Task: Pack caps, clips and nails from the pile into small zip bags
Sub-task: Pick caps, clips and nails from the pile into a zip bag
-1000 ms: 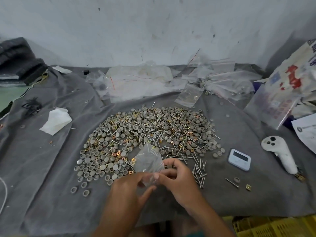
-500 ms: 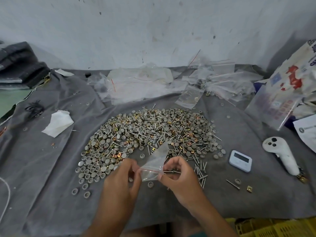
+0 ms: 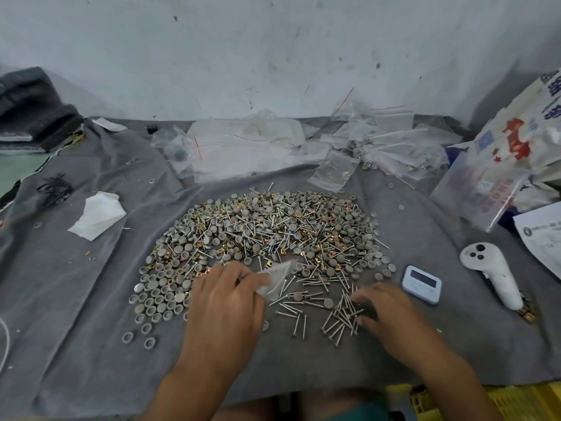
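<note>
Near the front edge of the counter [image 3: 76,344], which is draped in grey cloth, both hands work at the near side of the pile [image 3: 267,235] of grey caps, brass clips and nails. The left hand [image 3: 226,302] pinches a small clear zip bag [image 3: 274,276] between thumb and fingers, the bag sticking out to the right of the fingers and lying over the pile's near fringe. The right hand [image 3: 391,314] is blurred; its fingers are curled down onto a loose cluster of nails [image 3: 340,317] at the pile's front right, but I cannot tell whether it has hold of any. More caps [image 3: 158,299] spread in a flat patch to the left of the left hand.

Just right of the right hand lies a small white timer [image 3: 421,284], and beyond it, toward the right edge, a white controller [image 3: 491,275]. Along the back edge sits a heap of clear plastic bags [image 3: 303,144], some with parts inside. A crumpled white tissue [image 3: 98,214] lies toward the left side, and printed packaging [image 3: 510,153] is stacked at the back right corner.
</note>
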